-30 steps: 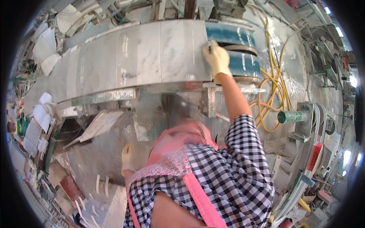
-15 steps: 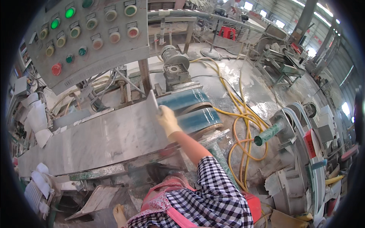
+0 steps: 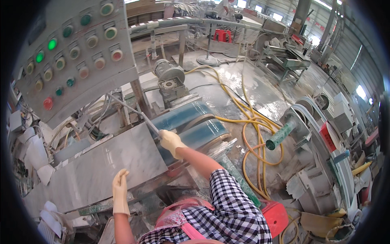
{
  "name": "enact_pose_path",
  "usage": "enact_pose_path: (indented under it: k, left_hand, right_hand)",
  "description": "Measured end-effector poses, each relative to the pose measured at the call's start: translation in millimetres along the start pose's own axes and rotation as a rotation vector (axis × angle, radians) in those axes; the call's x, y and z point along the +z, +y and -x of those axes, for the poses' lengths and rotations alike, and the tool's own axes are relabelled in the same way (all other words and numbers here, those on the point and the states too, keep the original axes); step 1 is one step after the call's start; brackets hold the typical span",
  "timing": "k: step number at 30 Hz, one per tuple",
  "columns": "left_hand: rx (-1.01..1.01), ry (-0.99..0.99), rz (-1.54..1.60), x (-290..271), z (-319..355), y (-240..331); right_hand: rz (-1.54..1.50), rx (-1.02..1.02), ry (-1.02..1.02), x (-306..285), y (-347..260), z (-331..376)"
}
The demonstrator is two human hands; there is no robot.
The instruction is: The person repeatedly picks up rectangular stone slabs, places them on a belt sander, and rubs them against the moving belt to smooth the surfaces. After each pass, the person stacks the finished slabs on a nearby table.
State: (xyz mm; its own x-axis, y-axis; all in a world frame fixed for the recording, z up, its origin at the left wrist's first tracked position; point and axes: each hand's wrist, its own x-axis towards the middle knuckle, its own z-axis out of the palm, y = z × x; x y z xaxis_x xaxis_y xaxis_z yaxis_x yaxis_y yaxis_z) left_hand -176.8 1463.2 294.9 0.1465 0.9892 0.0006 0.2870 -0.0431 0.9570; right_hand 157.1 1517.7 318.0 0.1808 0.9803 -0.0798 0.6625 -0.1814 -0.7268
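Observation:
Marble tiles (image 3: 101,158), grey-white and polished, lie in a row on the conveyor bed at left. Two wide blue belts (image 3: 199,132) run on from the right end of this row. My right hand (image 3: 171,143), in a cream glove, is closed on the near end of a thin pale tile (image 3: 140,114). That tile is lifted and seen almost edge-on, slanting up to the left beneath the control panel. My left hand (image 3: 120,187), gloved the same way, hovers over the near edge of the row with fingers stretched upward and nothing in it.
A control panel (image 3: 81,61) with lit green buttons hangs at upper left. Behind the belts stands a grey motor (image 3: 168,77). Yellow hoses (image 3: 260,162) coil across the wet floor, beside a green roller (image 3: 281,136). Far off, a person (image 3: 223,8) bends near a red stool (image 3: 222,35).
My left hand has risen from the lower edge to the tile row. The tile in my right hand has swung over to the left, now edge-on. The view has shifted slightly.

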Motion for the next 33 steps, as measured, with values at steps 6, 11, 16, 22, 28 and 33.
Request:
enact_pose_path:
  k: [6, 11, 16, 22, 28, 33]
  left_hand:
    - [0.082, -0.063, -0.616, 123.2, -111.8, 7.6]
    - [-0.055, -0.006, -1.058, 197.2, -159.0, 7.8]
    - [-0.104, 0.106, -1.170, 201.3, -162.6, 21.1]
    - [-0.282, 0.041, -1.123, 201.4, -177.5, 35.7]
    - [-0.353, 0.024, -1.163, 208.2, -185.9, 46.9]
    - [-0.161, -0.037, -0.891, 176.4, -178.1, 66.5]
  right_hand:
    - [0.115, -0.083, 0.153, 11.0, 10.5, -5.4]
    - [-0.006, -0.141, 0.199, 12.3, 17.3, -2.6]
    - [0.003, -0.171, 0.251, 15.6, 22.0, -5.8]
    - [0.018, -0.130, 0.221, 20.9, 29.6, -11.5]
    - [-0.006, -0.107, 0.199, 17.6, 38.9, -11.6]
    - [-0.128, -0.147, 0.209, -4.4, 51.6, -12.8]
